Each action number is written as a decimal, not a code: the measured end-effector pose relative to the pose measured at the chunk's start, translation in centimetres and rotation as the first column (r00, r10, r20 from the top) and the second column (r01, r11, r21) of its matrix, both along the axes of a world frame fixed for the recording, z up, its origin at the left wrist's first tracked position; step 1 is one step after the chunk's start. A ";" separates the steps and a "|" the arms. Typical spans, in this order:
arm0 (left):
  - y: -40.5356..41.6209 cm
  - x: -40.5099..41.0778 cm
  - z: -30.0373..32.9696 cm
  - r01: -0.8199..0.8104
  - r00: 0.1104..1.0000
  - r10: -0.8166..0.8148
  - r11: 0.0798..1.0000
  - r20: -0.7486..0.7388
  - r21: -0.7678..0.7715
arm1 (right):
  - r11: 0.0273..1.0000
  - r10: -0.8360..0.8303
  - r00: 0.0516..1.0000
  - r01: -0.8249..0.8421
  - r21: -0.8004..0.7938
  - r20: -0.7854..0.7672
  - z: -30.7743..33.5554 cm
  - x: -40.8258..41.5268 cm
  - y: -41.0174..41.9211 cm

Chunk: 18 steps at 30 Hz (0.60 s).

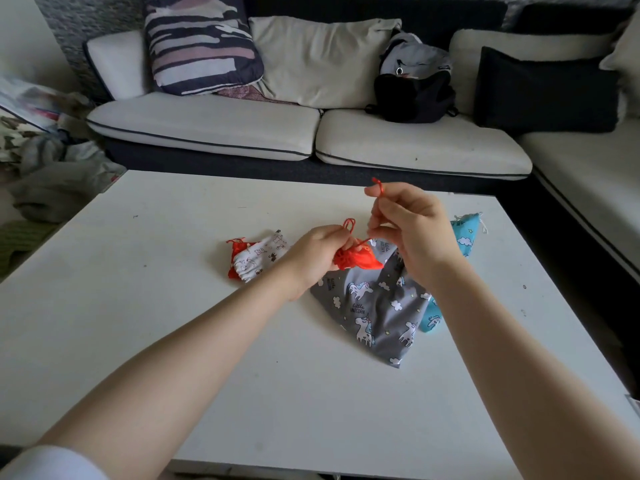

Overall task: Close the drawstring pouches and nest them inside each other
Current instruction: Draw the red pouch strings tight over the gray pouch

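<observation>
A small orange pouch (358,260) hangs just above the table between both hands, its mouth gathered. My left hand (317,252) grips its gathered top, with an orange cord loop sticking up above the fingers. My right hand (405,223) pinches the other orange cord (378,187) and holds it up and to the right. Under them a grey unicorn-print pouch (377,306) lies flat on the white table (173,306). A blue unicorn pouch (465,237) lies partly beneath it at the right. To the left lies a white printed pouch with orange trim (256,259).
A white and dark sofa (311,133) runs along the table's far side and right side, with cushions and a black and grey backpack (414,81) on it. Piled clothes (41,161) lie on the floor at the left.
</observation>
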State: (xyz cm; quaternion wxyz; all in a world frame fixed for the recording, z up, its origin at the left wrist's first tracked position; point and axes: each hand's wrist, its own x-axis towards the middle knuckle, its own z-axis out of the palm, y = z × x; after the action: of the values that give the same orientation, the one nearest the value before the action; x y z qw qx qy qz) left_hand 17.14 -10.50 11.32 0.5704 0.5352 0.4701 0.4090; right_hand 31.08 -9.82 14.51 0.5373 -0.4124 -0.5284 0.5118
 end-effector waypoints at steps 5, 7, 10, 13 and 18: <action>-0.1 -0.4 0.6 0.113 0.829 0.005 0.978 -0.559 0.176 | 0.991 0.046 0.962 -0.077 0.107 0.269 1.3 -0.9 -0.3; -0.4 -0.5 0.8 0.155 0.828 -0.056 0.979 -0.557 0.131 | 0.986 0.023 0.935 -0.079 0.145 0.354 1.6 -1.0 0.0; -0.6 -0.7 0.6 0.225 0.824 -0.125 0.967 -0.552 0.117 | 0.982 -0.008 0.883 -0.083 0.172 0.470 1.8 -1.1 0.7; -0.8 -0.7 0.4 0.256 0.832 -0.148 0.957 -0.535 0.134 | 0.988 0.006 0.844 -0.088 0.127 0.536 1.7 -1.7 1.0; -1.3 -0.6 0.5 0.149 0.935 -0.111 0.985 -0.335 0.087 | 0.992 0.110 0.907 -0.073 -0.104 0.406 1.1 -1.9 1.2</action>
State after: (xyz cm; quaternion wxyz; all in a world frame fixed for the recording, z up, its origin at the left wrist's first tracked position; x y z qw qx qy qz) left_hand 16.57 -11.79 11.77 0.4791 0.6567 0.4989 0.3006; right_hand 29.22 -8.66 15.62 0.3714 -0.5084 -0.6257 0.4606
